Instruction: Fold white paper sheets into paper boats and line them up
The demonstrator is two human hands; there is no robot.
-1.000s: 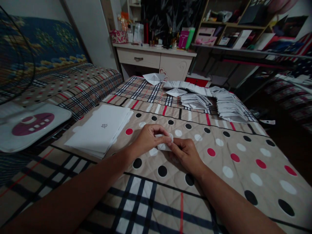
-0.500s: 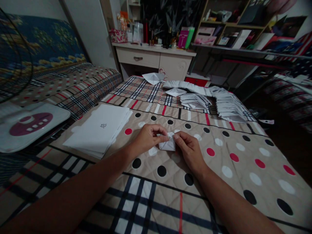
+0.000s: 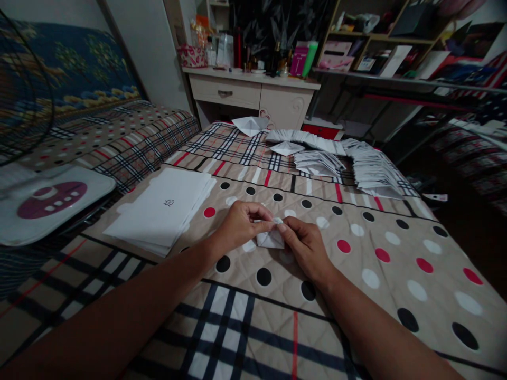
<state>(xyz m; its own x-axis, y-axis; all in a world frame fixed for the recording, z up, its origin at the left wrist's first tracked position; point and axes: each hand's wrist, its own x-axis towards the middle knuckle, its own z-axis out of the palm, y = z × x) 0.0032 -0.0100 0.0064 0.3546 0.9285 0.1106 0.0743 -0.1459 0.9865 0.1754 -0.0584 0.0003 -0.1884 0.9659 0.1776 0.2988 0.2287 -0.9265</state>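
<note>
A small folded piece of white paper (image 3: pixel 270 240) is held between my two hands just above the patterned bedspread (image 3: pixel 237 285). My left hand (image 3: pixel 244 224) pinches its upper left edge between thumb and fingers. On the other side, my right hand (image 3: pixel 303 240) grips the upper right edge, thumb on top. Fingertips of both hands almost meet at the paper's top and hide part of its folds. To the left lies a stack of white paper sheets (image 3: pixel 158 206) with a small dark mark on the top sheet.
Beyond my hands sit a pile of folded papers (image 3: pixel 319 162), a long curved row of them (image 3: pixel 374 169) and loose folded pieces (image 3: pixel 250 125). A white plastic lid-like object (image 3: pixel 95 182) stands at the left. A white dresser (image 3: pixel 225 91) stands behind the bed.
My right thumb and fingers have shifted slightly left along the paper's top edge, closer to my left fingertips. My left hand keeps its pinch.
</note>
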